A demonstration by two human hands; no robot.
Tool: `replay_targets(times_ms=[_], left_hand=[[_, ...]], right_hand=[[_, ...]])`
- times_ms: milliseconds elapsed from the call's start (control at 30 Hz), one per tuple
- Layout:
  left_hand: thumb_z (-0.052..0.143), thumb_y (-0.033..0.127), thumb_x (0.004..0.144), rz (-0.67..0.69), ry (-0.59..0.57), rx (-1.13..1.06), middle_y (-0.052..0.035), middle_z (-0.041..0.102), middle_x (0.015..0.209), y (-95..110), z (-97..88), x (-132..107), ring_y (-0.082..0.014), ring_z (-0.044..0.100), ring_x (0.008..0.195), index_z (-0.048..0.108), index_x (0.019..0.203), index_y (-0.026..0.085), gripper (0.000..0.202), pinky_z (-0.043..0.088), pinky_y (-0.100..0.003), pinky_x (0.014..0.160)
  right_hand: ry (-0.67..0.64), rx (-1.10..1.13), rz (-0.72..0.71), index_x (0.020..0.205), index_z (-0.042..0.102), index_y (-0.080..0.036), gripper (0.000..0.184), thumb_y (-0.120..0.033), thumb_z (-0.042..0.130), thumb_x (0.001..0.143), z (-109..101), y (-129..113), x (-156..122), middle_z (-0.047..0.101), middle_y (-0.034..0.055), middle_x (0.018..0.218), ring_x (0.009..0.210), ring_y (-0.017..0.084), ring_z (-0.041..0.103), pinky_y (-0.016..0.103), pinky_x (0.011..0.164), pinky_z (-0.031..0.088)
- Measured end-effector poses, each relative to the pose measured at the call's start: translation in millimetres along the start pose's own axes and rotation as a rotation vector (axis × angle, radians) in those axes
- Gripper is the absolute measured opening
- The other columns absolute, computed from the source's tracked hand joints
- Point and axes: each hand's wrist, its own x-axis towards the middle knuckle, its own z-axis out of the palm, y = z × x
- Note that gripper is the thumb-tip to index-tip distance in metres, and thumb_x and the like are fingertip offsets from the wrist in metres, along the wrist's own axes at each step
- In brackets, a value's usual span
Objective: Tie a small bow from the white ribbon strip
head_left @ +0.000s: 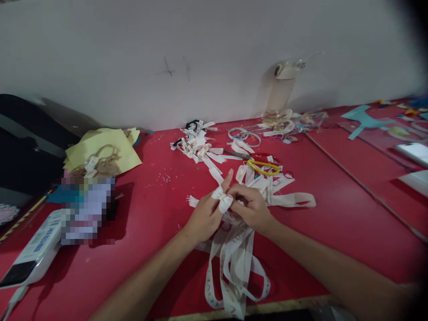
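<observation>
Pinching white ribbon bow (222, 199) between both hands (230, 208); right fingertips hidden behind bow.

A red table (133, 232) fills the lower part of the view, its pale front edge showing at 6 o'clock. A thin seam runs across the top from 1 o'clock toward 4 o'clock. Behind it stands a plain white wall (207, 49), smudged with a faint dark scratch at 12 o'clock. A clear bottle (279, 96) stands against the wall at 1 o'clock. A dark shape (26, 142) sits at 9 o'clock. The light is soft and even, with mild shadows.
</observation>
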Motion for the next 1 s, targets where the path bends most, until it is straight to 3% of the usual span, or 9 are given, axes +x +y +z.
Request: replay_targets(times_ms=[133, 233, 333, 567, 767, 900, 1000], left_hand=[[0.035, 0.043, 0.096, -0.047, 0.042, -0.128, -0.0064, 0.067, 0.116, -2.4, 7.1, -2.3, -0.02, 0.058, 0.109, 0.038, 0.144, 0.018, 0.054, 0.042, -0.036, 0.101], [0.038, 0.047, 0.094, -0.152, 0.066, -0.192, -0.0087, 0.066, 0.118, -4.4, 9.0, -5.8, -0.0221, 0.05, 0.123, 0.047, 0.139, 0.017, 0.054, 0.034, -0.037, 0.11], [0.04, 0.048, 0.093, -0.225, 0.059, -0.257, -0.0085, 0.065, 0.12, -4.4, 8.8, -7.6, -0.0223, 0.048, 0.126, 0.049, 0.136, 0.017, 0.054, 0.029, -0.039, 0.113], [0.039, 0.051, 0.093, -0.191, 0.117, -0.175, -0.0082, 0.07, 0.104, -5.3, 13.2, -4.9, -0.0244, 0.059, 0.108, 0.053, 0.131, 0.014, 0.055, 0.046, -0.039, 0.098], [0.032, 0.045, 0.097, -0.051, 0.13, -0.12, -0.0096, 0.062, 0.123, -6.9, 15.5, -7.5, -0.0205, 0.047, 0.127, 0.044, 0.139, 0.018, 0.051, 0.031, -0.036, 0.112], [0.031, 0.049, 0.096, -0.143, 0.076, -0.153, -0.0093, 0.062, 0.125, 0.8, 12.6, -8.8, -0.0207, 0.043, 0.131, 0.044, 0.139, 0.018, 0.055, 0.028, -0.037, 0.114], [0.034, 0.052, 0.094, -0.184, 0.078, -0.187, -0.0087, 0.064, 0.12, 6.0, 12.1, -8.0, -0.0228, 0.047, 0.127, 0.048, 0.136, 0.017, 0.056, 0.035, -0.037, 0.11]], right_hand=[[0.021, -0.028, 0.0, 0.074, 0.058, -0.019, 0.009, -0.021, 0.058, 0.083, 1.0, -1.5, -0.5, 0.052, -0.0045, 0.06, 0.053, 0.009, 0.046, 0.02, 0.053, 0.038], [0.037, -0.087, -0.049, 0.077, 0.059, -0.019, 0.006, -0.017, 0.057, 0.081, 1.0, -1.3, -1.2, 0.054, -0.0035, 0.064, 0.057, 0.01, 0.048, 0.021, 0.058, 0.04], [0.047, -0.117, -0.082, 0.077, 0.059, -0.019, 0.007, -0.013, 0.056, 0.08, 0.8, -0.5, -1.6, 0.057, -0.0024, 0.068, 0.061, 0.011, 0.05, 0.022, 0.061, 0.041], [0.06, -0.079, -0.057, 0.077, 0.059, -0.019, 0.007, -0.016, 0.055, 0.082, 2.4, -1.4, -1.0, 0.056, -0.0024, 0.066, 0.058, 0.01, 0.048, 0.022, 0.059, 0.041], [0.067, -0.079, -0.079, 0.076, 0.057, -0.019, 0.007, -0.016, 0.056, 0.082, 3.8, -1.8, -2.4, 0.051, -0.0036, 0.062, 0.056, 0.01, 0.046, 0.022, 0.056, 0.039], [0.065, -0.057, -0.082, 0.079, 0.056, -0.02, 0.006, -0.017, 0.054, 0.083, 4.5, -1.1, -2.6, 0.054, -0.0024, 0.065, 0.056, 0.01, 0.047, 0.022, 0.055, 0.039], [0.051, -0.067, -0.089, 0.079, 0.056, -0.02, 0.006, -0.017, 0.054, 0.083, 4.1, -0.6, -1.8, 0.056, -0.0011, 0.069, 0.058, 0.011, 0.049, 0.023, 0.057, 0.041]])
